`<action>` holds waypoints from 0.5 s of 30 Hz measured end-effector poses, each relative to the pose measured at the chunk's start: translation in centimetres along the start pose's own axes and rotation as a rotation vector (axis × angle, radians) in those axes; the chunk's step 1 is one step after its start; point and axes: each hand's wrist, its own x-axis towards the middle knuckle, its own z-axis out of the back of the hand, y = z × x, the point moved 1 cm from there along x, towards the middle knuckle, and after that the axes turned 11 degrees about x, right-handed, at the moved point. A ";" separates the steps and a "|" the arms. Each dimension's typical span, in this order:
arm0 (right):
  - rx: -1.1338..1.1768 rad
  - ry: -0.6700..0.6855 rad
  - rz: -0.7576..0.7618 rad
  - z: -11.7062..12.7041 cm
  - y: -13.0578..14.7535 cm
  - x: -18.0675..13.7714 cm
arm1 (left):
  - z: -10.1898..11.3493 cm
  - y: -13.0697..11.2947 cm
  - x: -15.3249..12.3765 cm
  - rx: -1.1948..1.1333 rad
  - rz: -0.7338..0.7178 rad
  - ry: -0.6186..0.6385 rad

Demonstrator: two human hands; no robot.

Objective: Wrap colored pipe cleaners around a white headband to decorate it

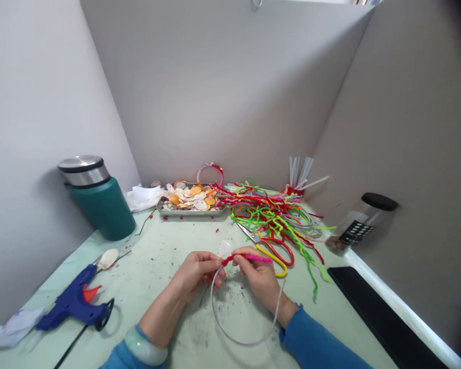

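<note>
My left hand (197, 274) pinches the top of a thin clear headband (236, 338), whose arc loops down toward me over the table. My right hand (258, 279) is closed on a pink-red pipe cleaner (249, 257) that lies wound along the headband's top between both hands. A pale shell (225, 247) sits just beyond my fingers. Both hands hover low over the pale green table mat (165, 256), close together at the centre.
A blue glue gun (75, 302) lies at left with a shell (106, 259) near its nozzle. A green flask (96, 197) stands behind it. A metal tray of shells (190, 207), a heap of pipe cleaners (276, 212), scissors (274, 251), a jar (359, 223) and a black slab (380, 318) fill the back and right.
</note>
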 end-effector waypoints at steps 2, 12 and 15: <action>0.012 0.010 0.002 0.0 0.0 0.0 | 0.1 0.0 0.1 -0.036 0.020 0.024; 0.021 0.041 0.005 0.0 0.4 0.0 | 0.3 0.2 0.1 -0.139 0.111 0.085; 0.021 0.021 0.021 0.0 0.4 0.1 | 0.1 0.0 0.0 -0.126 0.081 0.062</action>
